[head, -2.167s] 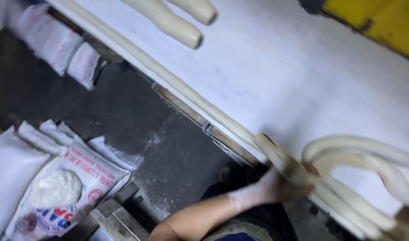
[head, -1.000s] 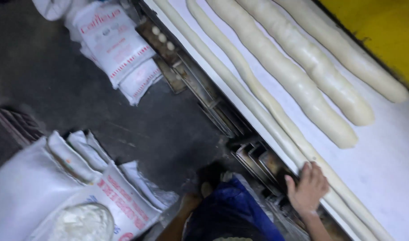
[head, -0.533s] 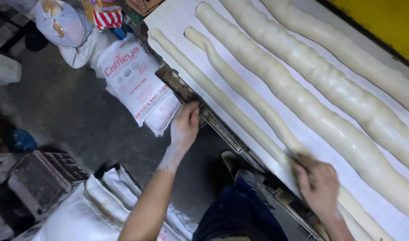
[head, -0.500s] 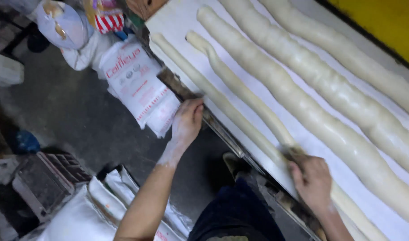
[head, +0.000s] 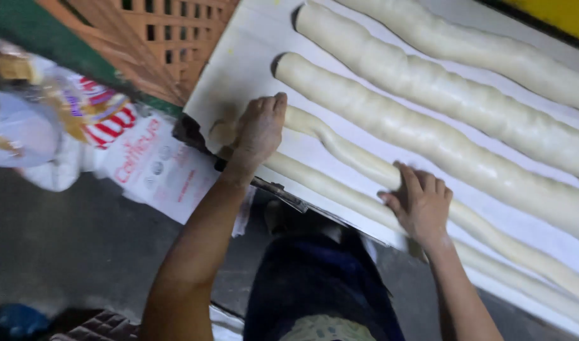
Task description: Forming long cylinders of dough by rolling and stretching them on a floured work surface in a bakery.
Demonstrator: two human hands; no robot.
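- Thin dough rope (head: pixel 340 146): long, pale, uneven; lies along the near edge of the white surface (head: pixel 239 69), end near the left corner.
- Left hand (head: pixel 258 129): palm down, fingers flat and together, pressing the rope's end.
- Right hand (head: pixel 422 202): fingers spread, resting over the rope farther along.
- Handling, as judged: soft, stretchy, likely to thin or tear if lifted; best rolled under flat palms.
- Second thin rope (head: pixel 340 192): at the very edge.
- Thick dough logs (head: pixel 441 136): parallel, farther in.
- Flour sacks (head: pixel 144 164): floor, left.
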